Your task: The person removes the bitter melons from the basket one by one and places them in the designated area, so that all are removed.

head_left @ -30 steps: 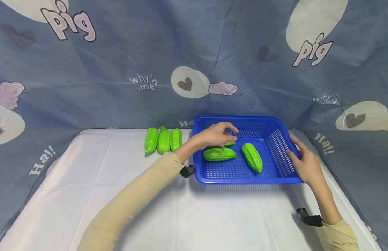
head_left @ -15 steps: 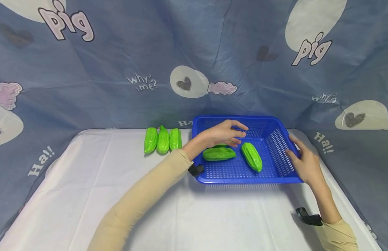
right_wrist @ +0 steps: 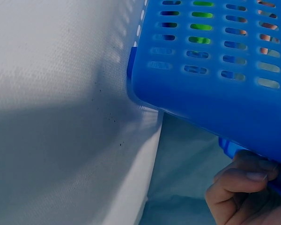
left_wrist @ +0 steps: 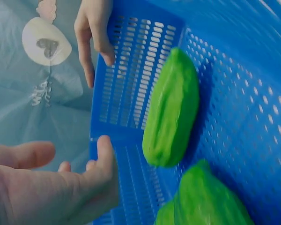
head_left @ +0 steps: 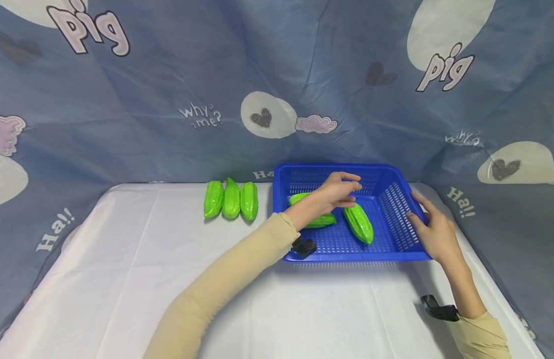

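Note:
My left hand (head_left: 335, 192) hovers over the blue plastic basket (head_left: 357, 257), its fingers spread and nothing between them. In the left wrist view, this hand (left_wrist: 56, 192) shows a gap between thumb and fingers. Below it in the basket lie three green ridged bitter melons: one at the right (head_left: 358, 224), another (head_left: 324, 221) at the left, partly under my wrist, and a third (head_left: 297, 198) behind it, mostly covered by my forearm. My right hand (head_left: 438, 232) grips the basket's right rim; in the right wrist view its fingers (right_wrist: 243, 180) curl under the rim.
Three more bitter melons (head_left: 231, 200) lie side by side on the white tablecloth (head_left: 169, 259), left of the basket. A blue printed curtain (head_left: 169, 99) hangs right behind the table. Black wrist cameras (head_left: 305, 247) sit on both wrists.
My left hand has moved to the right across the basket, its forearm now covering more of the left melons. The right hand stays on the rim; the melons and basket have not moved.

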Available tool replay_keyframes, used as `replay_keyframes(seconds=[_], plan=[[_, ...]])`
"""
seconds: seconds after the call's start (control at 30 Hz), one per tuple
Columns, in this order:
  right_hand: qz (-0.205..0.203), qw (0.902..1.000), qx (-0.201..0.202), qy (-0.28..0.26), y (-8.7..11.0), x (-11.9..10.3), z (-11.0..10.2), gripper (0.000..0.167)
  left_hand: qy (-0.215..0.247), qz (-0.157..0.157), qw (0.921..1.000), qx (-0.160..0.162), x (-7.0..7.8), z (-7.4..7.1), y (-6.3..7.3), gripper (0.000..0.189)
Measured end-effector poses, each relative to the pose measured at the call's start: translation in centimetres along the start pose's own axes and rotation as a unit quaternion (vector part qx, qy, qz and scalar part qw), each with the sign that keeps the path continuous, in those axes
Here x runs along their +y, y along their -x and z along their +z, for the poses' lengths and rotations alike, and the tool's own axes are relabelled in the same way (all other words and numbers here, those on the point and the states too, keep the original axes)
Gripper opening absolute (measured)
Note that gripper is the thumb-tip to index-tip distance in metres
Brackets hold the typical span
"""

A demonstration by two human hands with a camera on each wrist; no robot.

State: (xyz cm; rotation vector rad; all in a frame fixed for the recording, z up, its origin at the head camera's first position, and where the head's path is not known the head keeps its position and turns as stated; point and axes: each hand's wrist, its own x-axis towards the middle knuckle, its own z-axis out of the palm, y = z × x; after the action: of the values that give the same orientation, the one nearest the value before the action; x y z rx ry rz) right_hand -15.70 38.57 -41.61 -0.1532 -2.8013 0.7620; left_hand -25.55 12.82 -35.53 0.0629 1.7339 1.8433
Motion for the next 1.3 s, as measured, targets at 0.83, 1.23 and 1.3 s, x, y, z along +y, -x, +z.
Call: replay_keyframes(seconds=[0.83, 1.23, 1.3], plan=[[0.005, 1.0000, -0.005, -0.002, 0.0, -0.1, 0.1, 0.057, -0.129, -0.019, 0.9866, 0.098, -1.9, 2.1, -3.4, 0.035], [0.011, 0.9999, -0.006, -0.007, 0.0, 0.0, -0.2, 0.058, -0.191, -0.060, 0.9757, 0.089, -2.7, 2.7, -3.8, 0.043], [0.011, 0.9999, -0.006, -0.006, 0.0, 0.1, -0.1, 0.058, -0.203, -0.071, 0.9733, 0.081, -2.8, 2.7, -3.9, 0.046]])
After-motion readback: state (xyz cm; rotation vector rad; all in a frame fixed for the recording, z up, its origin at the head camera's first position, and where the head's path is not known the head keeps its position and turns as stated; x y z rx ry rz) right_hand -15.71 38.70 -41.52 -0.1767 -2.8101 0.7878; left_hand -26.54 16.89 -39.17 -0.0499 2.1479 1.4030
